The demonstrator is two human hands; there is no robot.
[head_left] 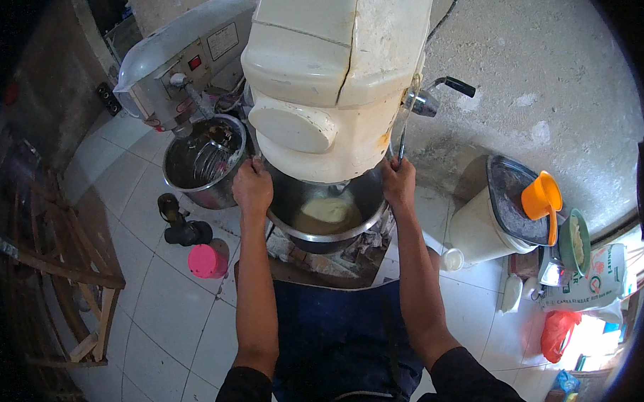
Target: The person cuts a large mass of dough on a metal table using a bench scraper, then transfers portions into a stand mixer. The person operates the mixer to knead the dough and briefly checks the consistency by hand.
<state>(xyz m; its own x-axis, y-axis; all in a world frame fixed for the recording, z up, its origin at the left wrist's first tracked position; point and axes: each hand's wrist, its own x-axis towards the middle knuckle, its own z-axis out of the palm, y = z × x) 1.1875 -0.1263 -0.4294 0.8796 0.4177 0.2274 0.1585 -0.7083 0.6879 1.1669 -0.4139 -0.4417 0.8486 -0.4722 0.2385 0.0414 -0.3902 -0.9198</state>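
Observation:
A steel mixing bowl (327, 238) sits beneath the head of a big cream-coloured stand mixer (324, 66). Pale, creamy batter (328, 211) lies in its bottom. My left hand (253, 188) is closed on the bowl's left side at the rim. Across from it, my right hand (399, 182) grips the right side, where a thin metal bar rises above the fist. Both arms reach forward, nearly straight. The mixer head hides the far part of the bowl, and the exact grip points under my fingers are covered.
Left of the bowl stands a second mixer (189, 60) with a whisk in its steel bowl (207, 195). A pink container (208, 262) and a black object (184, 223) are on the tiles. At right are a lidded white bucket (479, 224), orange dipper (542, 195), green bowl (567, 245) and sack (591, 280).

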